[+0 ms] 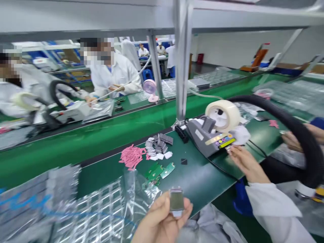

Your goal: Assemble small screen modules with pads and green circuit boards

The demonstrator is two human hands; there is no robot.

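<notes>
My left hand (167, 216) grips a small LCD screen module (176, 199) by its sides, between thumb and fingers. It has a dark olive face and a pale lower edge, and is held above the bench's near edge. My right hand (244, 163) reaches to the front of a grey automatic tape dispenser (211, 136) that carries a wide roll of clear tape (226, 115). Its fingertips are pinched together at the dispenser's outlet; what is between them is too small to make out. Green circuit boards (154, 171) lie beyond my left hand.
Pink strips (132, 156) and stacked grey pieces (162, 143) lie at the bench's back. Clear plastic trays (93, 212) cover the left front. A black hose (286, 118) arches over the right side, near a co-worker's hand (291, 140). A metal post (181, 67) rises behind.
</notes>
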